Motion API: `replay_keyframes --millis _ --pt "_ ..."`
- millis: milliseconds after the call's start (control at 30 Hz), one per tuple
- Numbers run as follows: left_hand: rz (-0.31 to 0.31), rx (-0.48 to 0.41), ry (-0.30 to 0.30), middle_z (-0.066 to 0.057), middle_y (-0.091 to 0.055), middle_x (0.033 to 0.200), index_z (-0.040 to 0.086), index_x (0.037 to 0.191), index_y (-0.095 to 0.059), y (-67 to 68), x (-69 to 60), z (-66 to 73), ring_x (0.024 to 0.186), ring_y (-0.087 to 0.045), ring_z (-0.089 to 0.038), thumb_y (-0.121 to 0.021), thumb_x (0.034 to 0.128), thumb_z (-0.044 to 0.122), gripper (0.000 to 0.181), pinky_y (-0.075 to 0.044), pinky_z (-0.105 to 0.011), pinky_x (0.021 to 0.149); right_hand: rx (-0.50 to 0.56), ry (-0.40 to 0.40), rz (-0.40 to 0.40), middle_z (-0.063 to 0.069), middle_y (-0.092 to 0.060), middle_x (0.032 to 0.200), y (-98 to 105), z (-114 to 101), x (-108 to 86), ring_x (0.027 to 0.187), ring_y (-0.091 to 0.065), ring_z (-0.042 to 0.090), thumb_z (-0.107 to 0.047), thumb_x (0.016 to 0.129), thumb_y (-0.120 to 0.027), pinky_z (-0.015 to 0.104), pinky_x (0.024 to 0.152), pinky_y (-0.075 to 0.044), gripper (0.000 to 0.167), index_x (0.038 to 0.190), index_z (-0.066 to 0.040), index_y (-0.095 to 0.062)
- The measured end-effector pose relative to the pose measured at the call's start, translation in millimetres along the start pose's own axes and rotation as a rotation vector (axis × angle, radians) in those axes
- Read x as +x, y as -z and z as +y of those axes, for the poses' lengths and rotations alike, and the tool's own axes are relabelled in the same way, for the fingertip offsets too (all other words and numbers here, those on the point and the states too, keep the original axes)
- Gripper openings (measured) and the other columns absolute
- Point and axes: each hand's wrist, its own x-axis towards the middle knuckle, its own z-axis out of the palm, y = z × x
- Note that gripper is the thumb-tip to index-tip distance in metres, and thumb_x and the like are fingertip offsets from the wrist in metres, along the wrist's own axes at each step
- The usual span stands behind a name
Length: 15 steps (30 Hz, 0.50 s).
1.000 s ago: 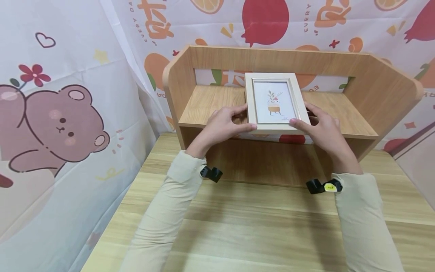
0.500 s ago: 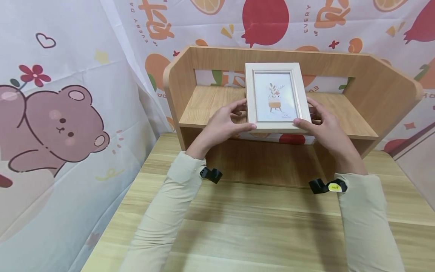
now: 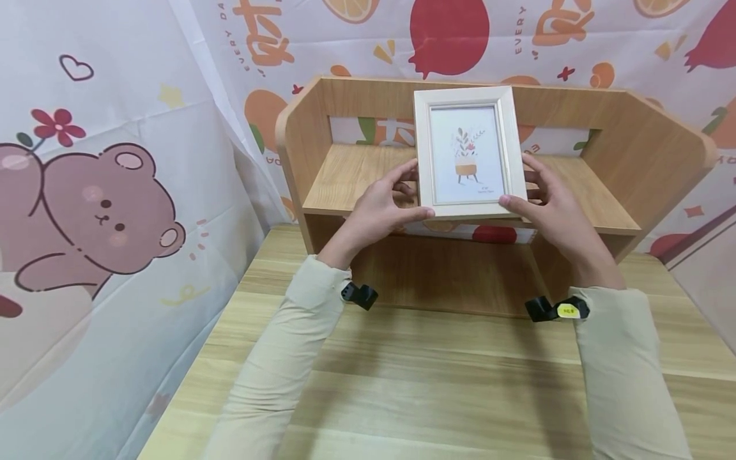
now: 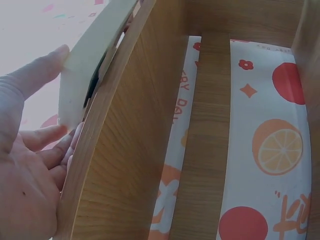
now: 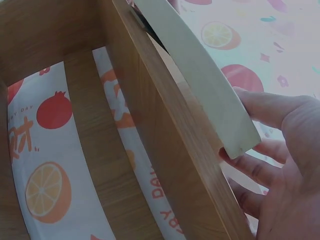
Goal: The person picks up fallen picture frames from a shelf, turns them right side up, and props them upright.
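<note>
A pale picture frame (image 3: 468, 153) with a drawing of a potted plant stands tilted back over the upper board (image 3: 368, 172) of a wooden shelf. The left hand (image 3: 379, 211) grips its lower left corner, thumb on the front edge. At the lower right side the right hand (image 3: 552, 204) holds it with thumb in front and fingers beside the edge. In the left wrist view, the frame's side (image 4: 90, 65) lies between the left thumb and fingers. The right wrist view has the other side (image 5: 200, 80) between thumb and fingers of the right hand (image 5: 290, 150).
The shelf has a left side panel (image 3: 296, 140), a right side panel (image 3: 661, 153) and a lower compartment (image 3: 443, 275). It stands on a light wooden table (image 3: 448, 383). Behind it hangs a fruit-print cloth (image 3: 368, 51), and a bear-print cloth (image 3: 218, 166) hangs at the left.
The picture frame has tipped from lying nearly flat to more upright, its top edge rising. The right hand has shifted slightly right and up with it; the left hand has barely moved.
</note>
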Motion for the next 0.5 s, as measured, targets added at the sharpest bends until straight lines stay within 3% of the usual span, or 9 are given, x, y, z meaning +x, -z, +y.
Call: replay_keyframes --millis 500 --pt "0.04 -0.019 -0.005 -0.003 -0.048 0.141 0.015 0.152 -0.029 -1.3 -0.4 3.3 0.113 -0.052 -0.018 -0.08 0.0792 0.017 0.089 -0.046 -0.03 0.085 -0.01 0.01 0.032 0.011 -0.041 0.146 -3.5 -0.3 6.8 0.103 -0.05 0.017 -0.019 0.091 -0.067 0.013 0.075 -0.047 0.077 0.153 -0.033 -0.023"
